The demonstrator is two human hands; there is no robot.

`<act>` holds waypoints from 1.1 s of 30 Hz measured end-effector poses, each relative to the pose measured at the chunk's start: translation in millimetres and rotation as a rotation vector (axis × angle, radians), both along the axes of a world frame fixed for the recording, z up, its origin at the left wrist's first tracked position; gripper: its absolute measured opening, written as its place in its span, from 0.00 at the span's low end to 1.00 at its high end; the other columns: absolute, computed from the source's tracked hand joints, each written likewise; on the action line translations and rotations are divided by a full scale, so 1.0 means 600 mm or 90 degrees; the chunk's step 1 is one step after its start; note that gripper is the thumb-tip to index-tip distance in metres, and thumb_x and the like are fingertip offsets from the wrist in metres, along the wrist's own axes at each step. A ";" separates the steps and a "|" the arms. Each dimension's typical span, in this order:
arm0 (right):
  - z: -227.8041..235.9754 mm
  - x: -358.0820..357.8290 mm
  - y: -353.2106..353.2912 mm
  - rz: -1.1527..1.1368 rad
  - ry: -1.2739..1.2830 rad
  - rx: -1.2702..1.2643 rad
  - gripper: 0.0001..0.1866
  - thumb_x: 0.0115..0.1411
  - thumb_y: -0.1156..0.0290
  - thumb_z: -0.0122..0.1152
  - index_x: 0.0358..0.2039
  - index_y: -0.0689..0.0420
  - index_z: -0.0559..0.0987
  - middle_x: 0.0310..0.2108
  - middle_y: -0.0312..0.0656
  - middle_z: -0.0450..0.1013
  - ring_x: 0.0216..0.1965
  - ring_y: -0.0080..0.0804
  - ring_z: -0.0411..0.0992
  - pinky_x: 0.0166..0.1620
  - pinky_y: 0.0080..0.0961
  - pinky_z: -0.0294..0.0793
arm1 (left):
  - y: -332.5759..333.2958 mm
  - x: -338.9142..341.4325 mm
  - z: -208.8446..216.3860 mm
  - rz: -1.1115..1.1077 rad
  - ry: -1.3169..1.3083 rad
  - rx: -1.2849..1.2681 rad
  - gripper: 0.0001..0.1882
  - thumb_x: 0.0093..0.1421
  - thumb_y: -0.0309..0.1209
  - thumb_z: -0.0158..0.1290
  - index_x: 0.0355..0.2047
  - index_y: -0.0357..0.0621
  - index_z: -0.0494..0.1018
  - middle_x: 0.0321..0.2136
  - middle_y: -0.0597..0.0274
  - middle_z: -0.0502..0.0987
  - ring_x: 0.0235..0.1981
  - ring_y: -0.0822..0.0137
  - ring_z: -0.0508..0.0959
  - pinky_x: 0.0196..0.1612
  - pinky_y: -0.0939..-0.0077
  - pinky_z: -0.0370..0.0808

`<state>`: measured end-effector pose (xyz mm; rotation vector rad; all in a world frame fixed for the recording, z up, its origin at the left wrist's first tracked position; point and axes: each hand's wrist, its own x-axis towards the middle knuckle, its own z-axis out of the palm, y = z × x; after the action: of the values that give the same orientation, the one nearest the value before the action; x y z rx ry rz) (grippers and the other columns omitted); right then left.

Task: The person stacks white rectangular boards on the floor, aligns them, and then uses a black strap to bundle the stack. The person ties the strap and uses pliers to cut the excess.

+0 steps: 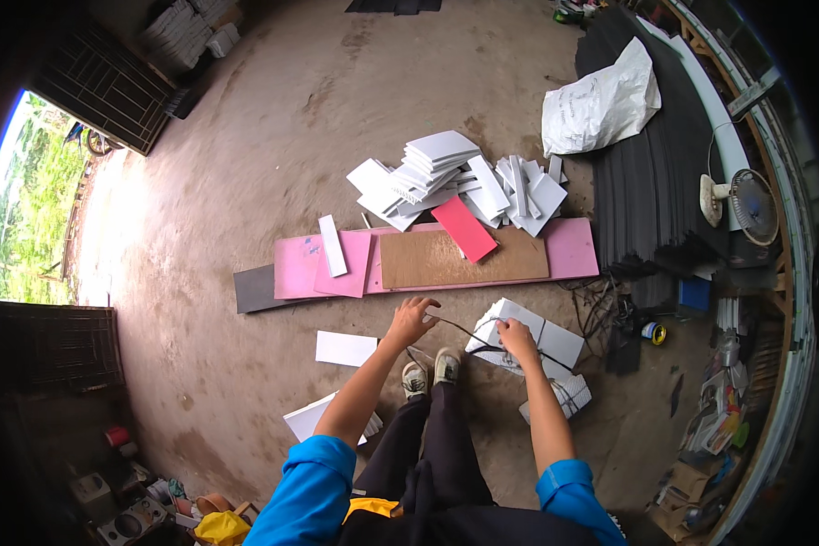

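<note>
String point(453, 328) runs taut between the two hands, a thin dark line stretched just above the shoes point(432, 369). The left hand point(411, 318) is closed around one end of it, fingers curled and knuckles up; the right hand point(517, 338) pinches the other end where it meets the bundle of white sheets point(528, 341), which sits directly under and just beyond that hand. A dark band already crosses the bundle's top, so the step in hand looks like tying the stack.

To do it well, the left hand should keep its pull level and away from the bundle so the line stays tight, while the right hand presses the crossing down against the top sheet before any knot is formed; slack at that point would likely let the sheets fan out. The string should sit near the middle of the stack, not toward a corner, where it could slip off.

Beside the right hand, lower down, lies a second tied bundle point(560, 396). Ahead of both hands a long pink board point(573, 250) carries a brown panel point(460, 257) and a red piece point(464, 227), with a loose heap of white sheets point(437, 173) beyond it. A single white sheet point(346, 348) lies to the outside of the left forearm.
</note>
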<state>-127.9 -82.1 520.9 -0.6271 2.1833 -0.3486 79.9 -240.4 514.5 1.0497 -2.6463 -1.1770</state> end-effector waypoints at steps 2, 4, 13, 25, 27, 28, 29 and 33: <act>-0.014 -0.032 -0.018 -0.044 -0.045 -0.051 0.15 0.57 0.62 0.49 0.28 0.63 0.74 0.21 0.44 0.74 0.17 0.26 0.72 0.23 0.23 0.69 | -0.029 -0.017 -0.027 0.013 0.041 -0.011 0.16 0.49 0.35 0.56 0.40 0.52 0.70 0.41 0.56 0.69 0.46 0.52 0.67 0.47 0.61 0.66; -0.036 -0.063 -0.044 -0.090 -0.088 -0.152 0.14 0.58 0.63 0.48 0.28 0.62 0.74 0.20 0.43 0.73 0.17 0.26 0.72 0.22 0.22 0.69 | -0.056 -0.029 -0.057 0.034 0.070 0.001 0.15 0.49 0.33 0.56 0.39 0.50 0.71 0.41 0.54 0.70 0.45 0.52 0.68 0.48 0.61 0.65; -0.308 -0.242 -0.164 -0.268 -0.165 -0.162 0.10 0.58 0.67 0.46 0.31 0.60 0.73 0.22 0.39 0.73 0.20 0.25 0.71 0.23 0.20 0.69 | -0.166 -0.132 -0.313 0.265 -0.021 0.261 0.12 0.55 0.31 0.50 0.38 0.40 0.73 0.36 0.54 0.76 0.37 0.62 0.76 0.41 0.72 0.71; -0.723 -0.357 -0.249 -0.125 0.053 -0.047 0.12 0.51 0.74 0.49 0.37 0.60 0.74 0.34 0.48 0.74 0.38 0.43 0.72 0.43 0.34 0.69 | -0.189 -0.354 -0.657 0.271 -0.036 0.377 0.21 0.53 0.32 0.52 0.49 0.47 0.66 0.45 0.52 0.68 0.47 0.57 0.68 0.49 0.68 0.65; -0.783 -0.364 -0.269 -0.154 0.129 -0.075 0.14 0.51 0.74 0.48 0.39 0.60 0.74 0.39 0.48 0.70 0.45 0.46 0.66 0.48 0.36 0.65 | -0.190 -0.392 -0.721 0.157 0.004 0.137 0.23 0.50 0.29 0.54 0.48 0.51 0.66 0.47 0.51 0.65 0.50 0.53 0.64 0.52 0.65 0.62; -0.797 -0.353 -0.287 -0.138 0.176 -0.077 0.14 0.51 0.74 0.49 0.39 0.59 0.74 0.39 0.48 0.70 0.46 0.46 0.65 0.49 0.36 0.64 | -0.199 -0.401 -0.738 0.143 0.021 0.103 0.23 0.49 0.29 0.54 0.47 0.52 0.66 0.48 0.51 0.62 0.50 0.51 0.62 0.52 0.62 0.61; -0.807 -0.346 -0.306 -0.122 0.224 -0.081 0.14 0.51 0.74 0.49 0.39 0.59 0.74 0.40 0.48 0.69 0.47 0.47 0.63 0.49 0.37 0.63 | -0.213 -0.415 -0.754 0.128 0.040 0.068 0.24 0.48 0.28 0.55 0.47 0.53 0.65 0.49 0.51 0.60 0.51 0.50 0.60 0.52 0.58 0.60; -0.826 -0.323 -0.310 -0.061 0.259 -0.058 0.10 0.51 0.75 0.51 0.34 0.51 0.77 0.39 0.45 0.68 0.44 0.43 0.63 0.48 0.35 0.62 | -0.225 -0.430 -0.778 0.192 -0.031 -0.019 0.24 0.46 0.28 0.56 0.46 0.57 0.66 0.51 0.50 0.57 0.53 0.49 0.55 0.53 0.54 0.57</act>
<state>-321.6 -268.4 25.5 -0.6932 2.6047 -0.3994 -178.4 -375.2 47.4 1.4261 -2.4161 -1.0582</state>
